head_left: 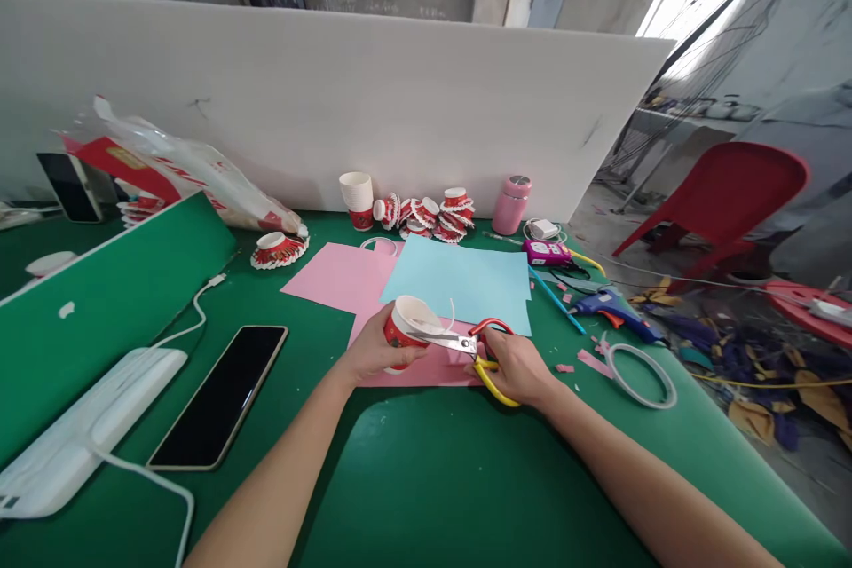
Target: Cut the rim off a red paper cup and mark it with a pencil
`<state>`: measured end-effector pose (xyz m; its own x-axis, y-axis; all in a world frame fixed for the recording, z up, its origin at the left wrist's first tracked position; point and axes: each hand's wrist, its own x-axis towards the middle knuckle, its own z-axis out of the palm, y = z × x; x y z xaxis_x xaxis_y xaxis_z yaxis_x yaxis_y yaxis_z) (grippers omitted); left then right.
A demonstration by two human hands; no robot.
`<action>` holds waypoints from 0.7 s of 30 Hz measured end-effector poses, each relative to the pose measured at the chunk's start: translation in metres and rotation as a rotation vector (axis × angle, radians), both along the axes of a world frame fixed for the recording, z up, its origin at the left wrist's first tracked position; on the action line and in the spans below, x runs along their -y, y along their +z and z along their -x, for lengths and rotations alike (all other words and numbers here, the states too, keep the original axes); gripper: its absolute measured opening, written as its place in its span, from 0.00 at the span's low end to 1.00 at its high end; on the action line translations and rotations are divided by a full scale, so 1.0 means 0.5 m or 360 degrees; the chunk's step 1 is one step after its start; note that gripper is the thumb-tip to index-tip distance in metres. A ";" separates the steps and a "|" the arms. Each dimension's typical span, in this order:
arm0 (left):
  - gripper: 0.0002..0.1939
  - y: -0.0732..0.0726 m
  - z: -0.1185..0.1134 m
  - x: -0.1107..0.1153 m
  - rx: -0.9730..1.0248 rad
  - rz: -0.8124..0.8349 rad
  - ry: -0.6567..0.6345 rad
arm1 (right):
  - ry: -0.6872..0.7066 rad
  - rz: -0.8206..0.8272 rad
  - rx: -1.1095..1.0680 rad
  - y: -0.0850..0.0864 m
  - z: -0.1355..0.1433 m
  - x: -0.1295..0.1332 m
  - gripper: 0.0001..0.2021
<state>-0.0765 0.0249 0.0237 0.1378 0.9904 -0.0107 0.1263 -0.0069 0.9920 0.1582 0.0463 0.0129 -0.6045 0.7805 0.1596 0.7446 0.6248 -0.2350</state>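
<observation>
My left hand point(371, 343) is wrapped round a red and white paper cup point(400, 333), its pale end tilted up. In my right hand point(517, 364) are scissors point(467, 343) with one red and one yellow handle loop. Their blades reach left against the cup's white end, where a thin white strip point(453, 312) curls upward. How far the blades are parted is hard to make out. Beneath both hands lies pink paper point(426, 375), partly covered by a light blue sheet point(466, 277) behind the cup.
A stack of paper cups point(358, 195), several cut, frilled cups point(454, 217) and a pink bottle point(512, 206) stand along the white partition point(333, 89). At right lie a blue glue gun point(616, 312) and a tape ring point(642, 377). A phone point(219, 399) lies at left.
</observation>
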 end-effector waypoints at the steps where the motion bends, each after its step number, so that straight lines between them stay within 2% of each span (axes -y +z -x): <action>1: 0.30 0.001 0.000 0.000 -0.0018 -0.0008 -0.0010 | -0.0005 0.0001 0.0004 0.001 0.002 0.002 0.18; 8: 0.29 -0.012 0.003 0.000 -0.0106 -0.0024 -0.0081 | -0.0018 0.0012 -0.0018 -0.001 0.005 0.013 0.18; 13: 0.29 -0.020 -0.005 0.002 -0.0087 0.0063 -0.0126 | -0.0016 0.0052 -0.0038 -0.012 -0.006 0.014 0.19; 21: 0.29 -0.015 -0.013 0.001 -0.0182 -0.0025 -0.0022 | -0.0054 0.0179 0.0098 -0.020 -0.014 0.009 0.20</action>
<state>-0.0698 0.0242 0.0164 0.1503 0.9886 -0.0114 0.2386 -0.0251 0.9708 0.1654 0.0418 0.0030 -0.5834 0.8115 0.0334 0.7801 0.5713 -0.2551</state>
